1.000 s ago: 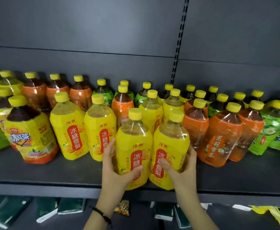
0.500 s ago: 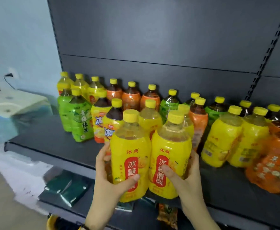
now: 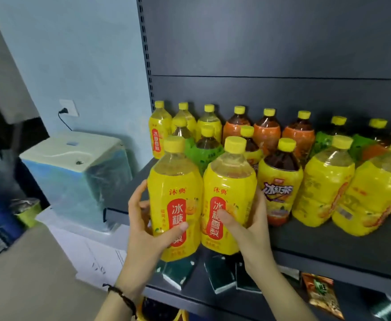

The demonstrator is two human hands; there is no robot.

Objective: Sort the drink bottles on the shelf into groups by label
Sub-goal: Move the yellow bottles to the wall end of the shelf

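Two touching yellow-label bottles [image 3: 174,181], one each in the grip of left hand [image 3: 143,230] and right hand [image 3: 252,228].

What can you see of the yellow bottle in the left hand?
The yellow bottle is clear plastic with a yellow cap, pale liquid at the shoulder and a yellow wrap bearing a red panel of white Chinese characters. The left hand grips it upright, thumb across the label. It seems to touch a matching bottle in the right hand, at the left end of the shelf, base apparently lifted past its front edge.
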